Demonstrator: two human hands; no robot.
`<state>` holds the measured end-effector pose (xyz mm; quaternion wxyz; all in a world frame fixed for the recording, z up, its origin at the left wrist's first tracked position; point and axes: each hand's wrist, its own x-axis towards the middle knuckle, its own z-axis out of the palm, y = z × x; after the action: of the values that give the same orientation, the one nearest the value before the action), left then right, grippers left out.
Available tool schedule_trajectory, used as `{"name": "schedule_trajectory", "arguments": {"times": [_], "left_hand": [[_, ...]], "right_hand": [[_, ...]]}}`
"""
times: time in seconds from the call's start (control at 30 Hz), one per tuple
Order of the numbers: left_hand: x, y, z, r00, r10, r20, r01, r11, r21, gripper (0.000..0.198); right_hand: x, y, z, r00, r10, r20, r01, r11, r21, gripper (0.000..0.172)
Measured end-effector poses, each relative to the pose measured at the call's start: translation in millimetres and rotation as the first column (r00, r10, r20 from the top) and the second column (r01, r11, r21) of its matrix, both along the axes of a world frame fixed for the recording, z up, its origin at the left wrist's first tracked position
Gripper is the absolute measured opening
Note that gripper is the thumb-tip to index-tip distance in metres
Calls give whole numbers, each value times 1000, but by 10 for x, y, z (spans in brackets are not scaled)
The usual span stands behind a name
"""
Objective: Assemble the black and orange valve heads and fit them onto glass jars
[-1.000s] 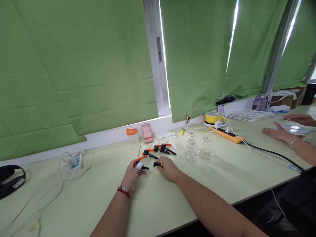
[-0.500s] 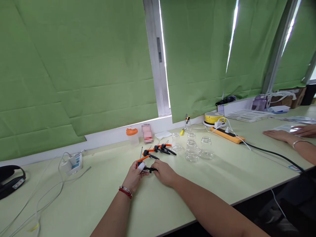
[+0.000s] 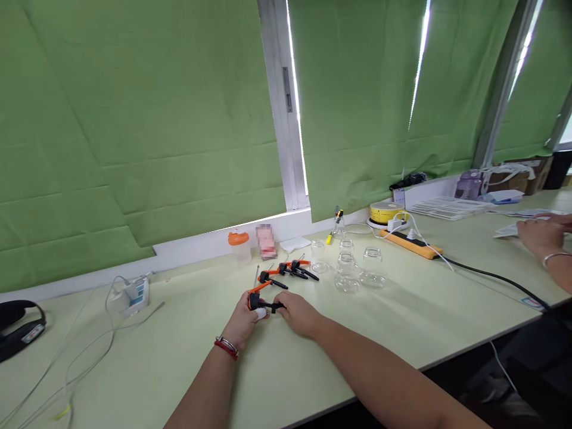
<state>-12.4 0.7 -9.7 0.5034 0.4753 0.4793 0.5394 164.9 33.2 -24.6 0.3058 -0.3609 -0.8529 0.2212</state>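
Observation:
My left hand (image 3: 243, 319), with bracelets at its wrist, is closed around the body of a black-and-orange fitting (image 3: 254, 299) with an orange lever and a thin metal rod pointing up. A small white piece (image 3: 260, 313) shows at its fingers; its kind is unclear. My right hand (image 3: 297, 310) pinches the black end of the same fitting from the right. Just beyond lie several similar black-and-orange fittings (image 3: 292, 268) with rods. To their right stand several clear glass jars (image 3: 347, 273), close together on the table.
Behind are an orange-lidded cup (image 3: 239, 239), a pink packet (image 3: 267, 241) and a yellow-handled tool (image 3: 330, 237). An orange power strip (image 3: 411, 243) with cables lies right. Headphones (image 3: 24, 328) and a white power strip (image 3: 136, 297) are left. Another person's hands (image 3: 543, 235) handle paper far right.
The fitting has turned slightly in my hands, showing more of its black body, and the white piece sits lower. The other person's hands have moved right with the paper.

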Motion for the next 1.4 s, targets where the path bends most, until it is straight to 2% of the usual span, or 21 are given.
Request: {"name": "schedule_trajectory", "arguments": {"times": [0.23, 0.53, 0.63, 0.73, 0.8, 0.87, 0.97, 1.03, 1.1, 1.17, 1.23, 1.4], "left_hand": [[26, -4, -19, 997, -18, 75, 19, 1000, -12, 50], [32, 20, -53, 998, -8, 60, 10, 1000, -26, 50], [54, 11, -42, 997, -3, 75, 6, 999, -38, 51], [76, 12, -31, 997, 6, 82, -3, 999, -36, 51], [89, 22, -24, 995, 55, 83, -53, 998, -24, 58], [102, 36, -19, 987, 154, 53, -155, 988, 13, 67], [124, 47, -33, 964, 260, -49, -250, 956, 152, 63], [143, 39, -55, 958, 252, -138, -210, 942, 261, 56], [163, 19, -75, 944, 227, -240, -136, 929, 343, 60], [182, -7, -80, 916, 229, -330, -83, 911, 404, 70], [194, -31, -69, 883, 249, -397, -55, 896, 441, 81], [171, -51, -35, 819, 261, -511, 8, 885, 466, 103]], "right_hand": [[-10, 24, -61, 998, -12, -69, 8, 998, -57, 20], [-43, -4, -99, 993, -37, -111, 31, 998, -50, 19], [-40, -16, -92, 993, -30, -113, 28, 999, -18, 23], [-38, -33, -90, 990, 51, -131, -48, 999, 24, 34], [-43, -43, -97, 983, 103, -154, -99, 994, 35, 38], [-54, -47, -116, 975, 114, -192, -116, 993, 2, 38], [-88, -33, -160, 951, 102, -290, -147, 980, -137, 33], [-122, -17, -185, 910, 87, -405, -217, 933, -288, 31], [-154, -6, -191, 843, 49, -536, -328, 836, -439, 29], [-175, -7, -172, 767, -15, -641, -427, 734, -528, 28], [-176, -20, -134, 711, -70, -700, -482, 676, -557, 30], [-114, -56, -50, 638, -107, -763, -574, 594, -564, 32]]}}
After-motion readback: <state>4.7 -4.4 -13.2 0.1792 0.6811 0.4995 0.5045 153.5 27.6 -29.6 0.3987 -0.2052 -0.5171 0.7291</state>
